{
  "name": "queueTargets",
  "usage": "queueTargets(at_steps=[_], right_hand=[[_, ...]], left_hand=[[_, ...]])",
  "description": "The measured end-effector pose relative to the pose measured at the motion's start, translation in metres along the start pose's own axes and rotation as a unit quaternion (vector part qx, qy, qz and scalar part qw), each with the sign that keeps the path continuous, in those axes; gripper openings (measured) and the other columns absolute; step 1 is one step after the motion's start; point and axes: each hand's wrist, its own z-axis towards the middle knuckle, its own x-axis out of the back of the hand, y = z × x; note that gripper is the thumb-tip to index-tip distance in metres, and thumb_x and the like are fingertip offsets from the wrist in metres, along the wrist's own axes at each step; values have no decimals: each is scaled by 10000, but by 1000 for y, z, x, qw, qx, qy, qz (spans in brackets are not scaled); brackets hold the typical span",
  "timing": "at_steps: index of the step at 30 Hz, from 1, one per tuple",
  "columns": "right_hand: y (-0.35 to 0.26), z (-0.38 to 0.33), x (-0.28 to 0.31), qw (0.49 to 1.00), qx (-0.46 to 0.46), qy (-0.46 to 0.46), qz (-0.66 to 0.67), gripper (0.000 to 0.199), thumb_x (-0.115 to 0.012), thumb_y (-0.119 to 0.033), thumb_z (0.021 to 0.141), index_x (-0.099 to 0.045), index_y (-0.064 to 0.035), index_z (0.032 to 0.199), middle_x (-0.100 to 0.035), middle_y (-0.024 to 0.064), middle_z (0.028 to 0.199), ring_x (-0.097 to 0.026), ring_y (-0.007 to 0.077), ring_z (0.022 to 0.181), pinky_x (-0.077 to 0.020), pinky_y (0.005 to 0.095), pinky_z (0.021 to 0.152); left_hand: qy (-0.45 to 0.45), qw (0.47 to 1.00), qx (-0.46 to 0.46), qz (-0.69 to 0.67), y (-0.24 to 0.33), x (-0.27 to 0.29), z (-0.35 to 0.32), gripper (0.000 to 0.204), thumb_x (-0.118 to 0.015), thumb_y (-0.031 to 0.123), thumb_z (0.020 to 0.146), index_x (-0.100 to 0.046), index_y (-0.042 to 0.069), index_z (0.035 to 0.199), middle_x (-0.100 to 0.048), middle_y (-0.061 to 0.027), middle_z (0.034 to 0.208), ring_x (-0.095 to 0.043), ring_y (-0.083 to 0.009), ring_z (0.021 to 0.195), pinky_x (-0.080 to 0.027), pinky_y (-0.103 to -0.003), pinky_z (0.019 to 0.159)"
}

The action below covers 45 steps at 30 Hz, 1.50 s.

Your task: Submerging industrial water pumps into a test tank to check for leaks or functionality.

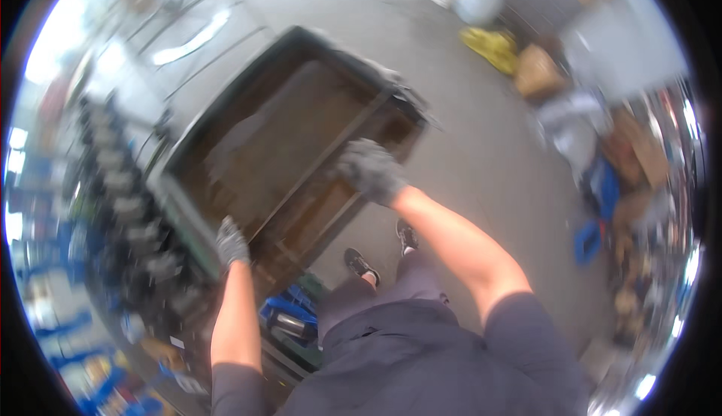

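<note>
From where I stand, the big bin [192, 219] sits ahead of the worker [421, 363], left hand [233, 243] at its near side, right hand [373, 172] by its crossbar [307, 181]. Blur hides whether either grips; a loose hold could slip.

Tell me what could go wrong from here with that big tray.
Motion blur hides whether the gloved left hand and right hand grip the tray firmly, so either might slip. The shoes appear close to its near side in this view; if it dropped, it might catch the toes. A row of dark objects lines its left, so a sideways swing could perhaps knock them.
</note>
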Motion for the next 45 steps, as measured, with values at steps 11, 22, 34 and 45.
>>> queueTargets(at_steps=[11, 22, 34, 45], right_hand=[[83, -24, 20, 995, -73, -47, 41, 192, -582, -179, 1046, -665, -15, 1102, -667, 196, 1134, -621, 396, 1107, -492, 467, 988], [51, -4, -15, 971, -59, -154, 171, 245, -610, -250, 1042, -693, -22, 1078, -715, 218, 986, -696, 390, 907, -544, 447, 839], [-9, -49, -34, 886, -247, -255, 297, 312, -569, -329, 1087, -672, -37, 1118, -739, 82, 917, -697, 159, 764, -563, 312, 680], [-58, -20, -38, 852, -290, -289, 326, 272, -573, -283, 1081, -669, -31, 1115, -737, 98, 921, -715, 160, 758, -579, 307, 666]], left_hand=[[166, 983, -60, -47, 32, 26, -209, 267, -597, 283, 1035, -682, 32, 999, -680, -199, 959, -643, -377, 956, -495, -451, 895], [483, 831, 168, -219, -47, 117, -322, 260, -583, 320, 1088, -656, 72, 1112, -626, -11, 1027, -556, -108, 929, -500, -296, 852], [374, 820, 27, -432, -48, 274, -198, 470, -572, 489, 1066, -686, 115, 804, -796, -102, 961, -649, -138, 819, -500, -322, 853], [395, 825, -3, -405, 73, 211, -253, 615, -485, 483, 1107, -436, 138, 600, -440, 15, 583, -576, -177, 712, -466, -374, 830]])
